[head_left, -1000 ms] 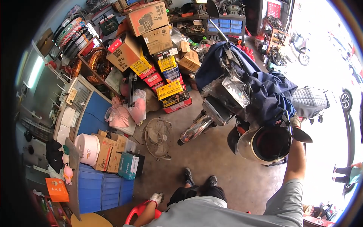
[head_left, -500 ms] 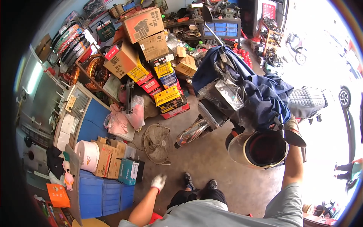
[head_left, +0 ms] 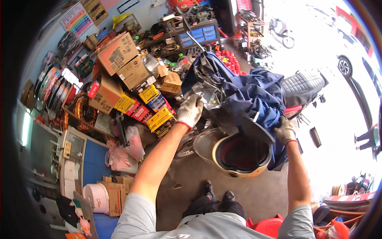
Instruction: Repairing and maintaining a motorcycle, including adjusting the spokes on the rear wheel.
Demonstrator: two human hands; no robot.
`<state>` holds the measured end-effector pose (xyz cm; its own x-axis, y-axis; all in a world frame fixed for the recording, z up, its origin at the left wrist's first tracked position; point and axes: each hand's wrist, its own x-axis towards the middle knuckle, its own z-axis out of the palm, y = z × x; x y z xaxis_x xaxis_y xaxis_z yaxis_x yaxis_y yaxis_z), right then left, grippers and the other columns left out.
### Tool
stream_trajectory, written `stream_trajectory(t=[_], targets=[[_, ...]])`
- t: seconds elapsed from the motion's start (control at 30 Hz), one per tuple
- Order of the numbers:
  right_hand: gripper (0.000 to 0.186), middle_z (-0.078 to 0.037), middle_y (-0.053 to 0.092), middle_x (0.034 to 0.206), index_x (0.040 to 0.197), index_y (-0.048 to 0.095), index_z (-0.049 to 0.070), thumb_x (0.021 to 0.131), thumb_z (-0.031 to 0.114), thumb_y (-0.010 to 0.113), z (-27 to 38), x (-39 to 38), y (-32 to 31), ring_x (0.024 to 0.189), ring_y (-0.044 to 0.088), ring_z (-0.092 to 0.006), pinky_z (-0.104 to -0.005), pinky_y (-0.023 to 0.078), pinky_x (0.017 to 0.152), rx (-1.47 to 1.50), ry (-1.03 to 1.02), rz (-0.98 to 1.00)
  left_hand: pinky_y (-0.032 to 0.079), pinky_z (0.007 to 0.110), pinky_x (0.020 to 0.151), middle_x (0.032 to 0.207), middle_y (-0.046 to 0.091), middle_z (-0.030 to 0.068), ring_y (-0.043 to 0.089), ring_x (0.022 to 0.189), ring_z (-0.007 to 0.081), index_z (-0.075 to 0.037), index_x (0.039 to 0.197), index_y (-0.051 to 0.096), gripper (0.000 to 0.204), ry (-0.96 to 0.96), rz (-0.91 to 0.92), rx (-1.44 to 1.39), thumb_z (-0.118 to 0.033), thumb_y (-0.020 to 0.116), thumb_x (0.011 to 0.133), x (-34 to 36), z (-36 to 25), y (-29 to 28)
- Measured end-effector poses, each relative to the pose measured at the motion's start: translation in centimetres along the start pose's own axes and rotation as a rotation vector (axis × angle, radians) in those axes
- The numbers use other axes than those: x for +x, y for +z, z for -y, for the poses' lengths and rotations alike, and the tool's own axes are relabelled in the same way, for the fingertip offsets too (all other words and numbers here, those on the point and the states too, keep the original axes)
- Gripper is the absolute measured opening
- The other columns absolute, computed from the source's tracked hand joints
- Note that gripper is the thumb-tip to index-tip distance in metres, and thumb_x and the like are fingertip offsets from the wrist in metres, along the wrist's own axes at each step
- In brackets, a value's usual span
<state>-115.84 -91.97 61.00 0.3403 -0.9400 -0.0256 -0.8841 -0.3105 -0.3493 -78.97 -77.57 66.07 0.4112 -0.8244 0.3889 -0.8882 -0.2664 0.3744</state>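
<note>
A blue cover (head_left: 248, 91) draped the motorcycle (head_left: 304, 83); the left hand (head_left: 190, 111) was at its front, the right hand (head_left: 285, 130) against the cover, grips unclear. Left of the motorcycle stood cartons (head_left: 118, 53), closed, and a clear bag (head_left: 132, 132) holding pink contents (head_left: 136, 148).

The motorcycle (head_left: 293, 110) stands before the person (head_left: 215, 227), its seat (head_left: 303, 83) to the right and a cloth cover (head_left: 252, 93) over its front. The left hand (head_left: 191, 109) is at the cover's left edge, the right hand (head_left: 285, 130) at its near edge, the helmet (head_left: 243, 153) between them. Stacked boxes (head_left: 131, 73) stand left of the motorcycle, a drawer unit (head_left: 199, 36) behind it.
</note>
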Motion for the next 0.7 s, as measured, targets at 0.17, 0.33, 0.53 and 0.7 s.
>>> stream_trajectory(t=[0.17, 0.33, 0.53, 0.7], targets=[[0.058, -0.020, 0.056, 0.117, 0.118, 0.053, 0.002, 0.068, 0.029, 0.065, 3.3, -3.4, -0.9, 0.113, 0.051, -0.0354, -0.0406, 0.039, 0.098, 0.124, 0.027, -0.072, 0.044, 0.047, 0.088, 0.108, 0.059, 0.0209, 0.055, 0.102, 0.0385, -0.008, 0.107, 0.057, 0.036, 0.161, 0.074, 0.221, -0.036, 0.044, 0.089, 7.6, 1.9, 5.6], [0.052, -0.020, 0.058, 0.111, 0.111, 0.055, 0.001, 0.070, 0.032, 0.062, 7.1, -5.0, 0.2, 0.107, 0.054, -0.0332, -0.0403, 0.042, 0.094, 0.090, 0.067, -0.096, 0.042, 0.043, 0.095, 0.119, 0.056, 0.0208, 0.054, 0.111, 0.0347, -0.006, 0.114, 0.057, 0.046, 0.105, 0.400, 0.296, -0.039, 0.046, 0.085, 13.6, 2.7, 7.1], [0.053, -0.018, 0.057, 0.115, 0.115, 0.054, 0.001, 0.072, 0.032, 0.059, 11.6, -5.9, -1.7, 0.110, 0.052, -0.0319, -0.0377, 0.042, 0.095, 0.064, 0.198, 0.026, 0.045, 0.043, 0.092, 0.116, 0.059, 0.0186, 0.057, 0.108, 0.0330, -0.006, 0.108, 0.063, 0.042, 0.285, 0.583, 0.546, -0.034, 0.043, 0.086, 17.8, 0.7, 7.1], [0.052, -0.019, 0.057, 0.113, 0.112, 0.055, 0.000, 0.070, 0.030, 0.059, 14.2, -6.5, -1.9, 0.108, 0.053, -0.0328, -0.0386, 0.042, 0.094, 0.094, 0.241, 0.027, 0.047, 0.042, 0.089, 0.107, 0.062, 0.0212, 0.060, 0.102, 0.0331, -0.002, 0.102, 0.065, 0.047, 0.390, 0.583, 0.629, -0.040, 0.042, 0.086, 18.7, -0.2, 5.7]])
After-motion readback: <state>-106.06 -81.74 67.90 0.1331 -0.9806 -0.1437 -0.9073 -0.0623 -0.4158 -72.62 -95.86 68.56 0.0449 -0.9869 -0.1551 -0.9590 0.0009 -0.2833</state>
